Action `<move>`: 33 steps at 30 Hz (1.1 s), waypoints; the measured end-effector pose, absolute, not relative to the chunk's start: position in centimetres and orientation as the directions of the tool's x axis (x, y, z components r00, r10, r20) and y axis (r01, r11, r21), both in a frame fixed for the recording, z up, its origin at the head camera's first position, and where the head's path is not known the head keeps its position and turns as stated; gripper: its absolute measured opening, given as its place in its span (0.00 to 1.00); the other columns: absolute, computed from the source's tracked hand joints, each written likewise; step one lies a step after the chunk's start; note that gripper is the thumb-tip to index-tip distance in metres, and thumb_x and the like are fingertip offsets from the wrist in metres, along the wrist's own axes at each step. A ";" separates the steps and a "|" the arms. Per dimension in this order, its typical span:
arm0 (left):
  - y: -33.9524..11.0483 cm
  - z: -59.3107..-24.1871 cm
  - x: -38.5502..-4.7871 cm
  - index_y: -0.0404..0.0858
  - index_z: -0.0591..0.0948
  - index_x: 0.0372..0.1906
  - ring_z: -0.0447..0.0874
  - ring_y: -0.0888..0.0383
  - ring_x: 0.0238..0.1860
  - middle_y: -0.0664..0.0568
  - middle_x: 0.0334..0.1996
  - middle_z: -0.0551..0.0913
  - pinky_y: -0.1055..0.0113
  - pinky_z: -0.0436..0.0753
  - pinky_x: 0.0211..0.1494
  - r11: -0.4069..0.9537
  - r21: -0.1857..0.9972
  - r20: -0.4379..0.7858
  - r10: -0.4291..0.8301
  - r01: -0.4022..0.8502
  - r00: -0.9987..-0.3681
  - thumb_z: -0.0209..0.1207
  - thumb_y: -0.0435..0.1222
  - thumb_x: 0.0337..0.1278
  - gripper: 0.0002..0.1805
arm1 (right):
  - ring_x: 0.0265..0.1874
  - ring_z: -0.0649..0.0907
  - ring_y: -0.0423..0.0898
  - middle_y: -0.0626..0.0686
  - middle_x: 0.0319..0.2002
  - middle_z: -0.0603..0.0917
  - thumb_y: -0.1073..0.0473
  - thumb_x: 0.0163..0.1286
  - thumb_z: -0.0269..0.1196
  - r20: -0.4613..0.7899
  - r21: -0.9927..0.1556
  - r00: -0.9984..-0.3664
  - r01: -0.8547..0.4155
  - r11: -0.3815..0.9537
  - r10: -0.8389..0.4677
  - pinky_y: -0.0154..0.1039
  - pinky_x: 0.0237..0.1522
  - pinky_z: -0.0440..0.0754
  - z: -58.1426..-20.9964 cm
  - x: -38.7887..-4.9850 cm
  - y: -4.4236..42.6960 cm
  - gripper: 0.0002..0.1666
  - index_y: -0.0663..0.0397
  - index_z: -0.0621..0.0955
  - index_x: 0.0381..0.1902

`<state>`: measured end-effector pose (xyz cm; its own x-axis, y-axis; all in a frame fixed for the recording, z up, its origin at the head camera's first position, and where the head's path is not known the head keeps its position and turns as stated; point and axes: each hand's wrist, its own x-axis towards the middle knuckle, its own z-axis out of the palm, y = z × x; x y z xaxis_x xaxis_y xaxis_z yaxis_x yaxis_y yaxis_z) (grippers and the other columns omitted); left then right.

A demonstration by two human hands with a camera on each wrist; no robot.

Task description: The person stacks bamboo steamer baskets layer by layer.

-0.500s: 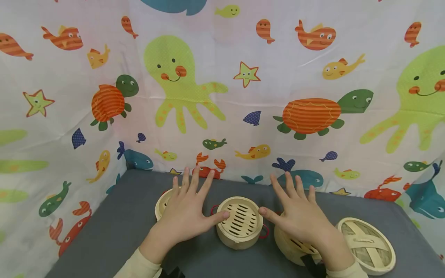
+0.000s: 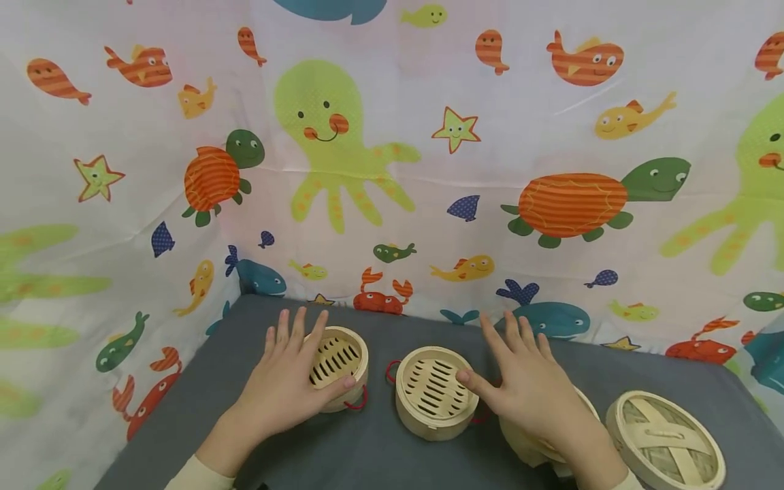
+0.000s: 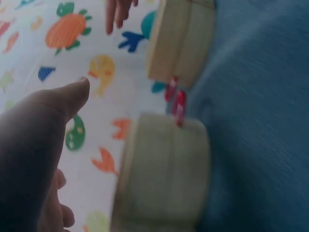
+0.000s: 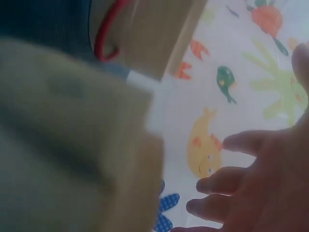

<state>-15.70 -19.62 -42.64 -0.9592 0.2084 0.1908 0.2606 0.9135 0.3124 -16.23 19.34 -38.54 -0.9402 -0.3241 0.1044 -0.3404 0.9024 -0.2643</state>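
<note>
In the head view the left hand (image 2: 278,384), palm down with fingers spread, is over the left side of a round bamboo steamer basket (image 2: 333,361) with a slotted base and red loops. A second such basket (image 2: 433,391) stands between the hands. My right hand (image 2: 533,391), also spread, hovers above a third basket (image 2: 520,442) and hides much of it; its thumb tip overlaps the middle basket's edge in view. Neither hand holds anything. Both wrist views show extended fingers of the left hand (image 3: 48,125) and right hand (image 4: 270,179) beside baskets.
A round woven bamboo lid (image 2: 666,439) with crossed strips lies at the right on the grey table (image 2: 367,456). Behind and at the left side hangs a white cloth (image 2: 416,82) printed with sea animals.
The left hand has moved left, away from the middle basket, uncovering more of the left basket. The right hand stays over the right basket. The head view has shifted slightly left.
</note>
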 end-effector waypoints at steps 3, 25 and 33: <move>-20.7 -43.9 -15.2 0.45 0.50 0.91 0.33 0.28 0.86 0.32 0.87 0.49 0.25 0.47 0.82 0.911 0.341 0.185 0.177 0.232 -0.967 0.61 0.79 0.58 0.68 | 0.82 0.54 0.78 0.75 0.84 0.53 0.17 0.76 0.54 0.085 -0.280 -0.943 -0.332 0.901 -0.321 0.82 0.75 0.54 -39.1 -16.0 18.8 0.63 0.51 0.54 0.90; -23.2 -47.9 -14.0 0.50 0.30 0.90 0.71 0.31 0.77 0.37 0.83 0.65 0.28 0.77 0.67 0.719 0.692 0.048 0.036 0.059 -0.998 0.76 0.75 0.42 0.85 | 0.85 0.50 0.71 0.68 0.88 0.45 0.34 0.63 0.81 -0.130 -0.634 -0.863 -0.306 0.710 -0.488 0.78 0.74 0.63 -41.7 -14.9 16.2 0.67 0.44 0.58 0.89; -23.0 -48.4 -14.5 0.35 0.56 0.88 0.67 0.35 0.80 0.37 0.81 0.67 0.29 0.71 0.74 0.674 0.736 0.082 0.009 0.067 -0.997 0.79 0.73 0.41 0.77 | 0.82 0.56 0.76 0.74 0.85 0.50 0.47 0.53 0.89 -0.081 -0.634 -0.858 -0.348 0.691 -0.506 0.76 0.72 0.67 -42.2 -15.8 16.7 0.48 0.45 0.76 0.66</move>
<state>-14.47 -22.98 -48.38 -0.9966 0.0095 0.0823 0.0672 0.6740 0.7356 -15.77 16.68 -42.19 -0.8585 -0.5064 -0.0812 -0.3477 0.6911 -0.6337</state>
